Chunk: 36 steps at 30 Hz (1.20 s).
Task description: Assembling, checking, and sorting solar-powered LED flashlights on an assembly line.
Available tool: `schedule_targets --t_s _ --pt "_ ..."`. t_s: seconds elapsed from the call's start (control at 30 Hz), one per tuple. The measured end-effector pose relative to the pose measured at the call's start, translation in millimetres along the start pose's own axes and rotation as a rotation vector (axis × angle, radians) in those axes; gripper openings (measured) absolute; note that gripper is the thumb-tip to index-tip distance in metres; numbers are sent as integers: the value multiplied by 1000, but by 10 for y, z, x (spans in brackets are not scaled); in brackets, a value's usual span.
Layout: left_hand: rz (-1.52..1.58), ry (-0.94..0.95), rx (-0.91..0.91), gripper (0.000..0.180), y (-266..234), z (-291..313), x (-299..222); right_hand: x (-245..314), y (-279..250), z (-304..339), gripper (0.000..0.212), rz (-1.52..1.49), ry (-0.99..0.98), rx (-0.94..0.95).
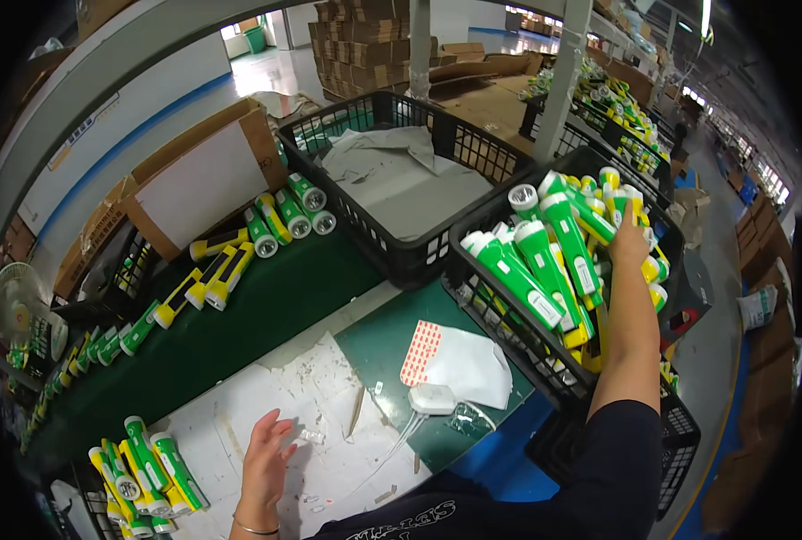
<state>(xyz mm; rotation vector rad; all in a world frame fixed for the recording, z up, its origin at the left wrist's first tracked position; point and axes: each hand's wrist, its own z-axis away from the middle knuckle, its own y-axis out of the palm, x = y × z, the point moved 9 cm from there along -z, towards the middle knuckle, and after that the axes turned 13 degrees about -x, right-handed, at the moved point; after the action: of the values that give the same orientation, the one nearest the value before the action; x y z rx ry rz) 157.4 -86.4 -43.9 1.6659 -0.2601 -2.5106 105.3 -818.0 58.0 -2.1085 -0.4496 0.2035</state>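
Note:
My right arm stretches over a black plastic crate [531,364] heaped with green, white and yellow flashlights [531,270]. Inside it, my right hand [631,243] touches the flashlights on the far right side of the pile. Most of its fingers are hidden, so its grip cannot be made out. Above the white, scuffed work surface [302,396], my left hand [266,454] holds nothing, its fingers loosely bent and apart. A stack of similar flashlights [149,468] lies to the left of that hand.
A dark green belt [302,279] carries more flashlights [284,216] past cardboard boxes [198,175]. Behind it stands a black crate [401,243] lined with grey sheets. On the table are a white corded device [432,399] and a white bag [468,364]. A metal post [563,85] rises behind the crates.

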Motion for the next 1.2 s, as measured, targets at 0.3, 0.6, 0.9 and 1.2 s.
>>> schedule_targets --t_s 0.3,0.6,0.9,1.2 --pt "-44 -19 -57 44 -8 -162 -30 -370 618 -754 90 -773 41 122" --pt "-80 -32 5 42 270 -166 -15 1186 -1492 1443 76 -592 -824 160" --pt "-81 20 48 43 225 32 -52 1213 -1425 1528 72 -296 -634 320" --pt "-18 -6 17 42 -64 145 -7 1265 -1267 1223 76 -163 -604 255"
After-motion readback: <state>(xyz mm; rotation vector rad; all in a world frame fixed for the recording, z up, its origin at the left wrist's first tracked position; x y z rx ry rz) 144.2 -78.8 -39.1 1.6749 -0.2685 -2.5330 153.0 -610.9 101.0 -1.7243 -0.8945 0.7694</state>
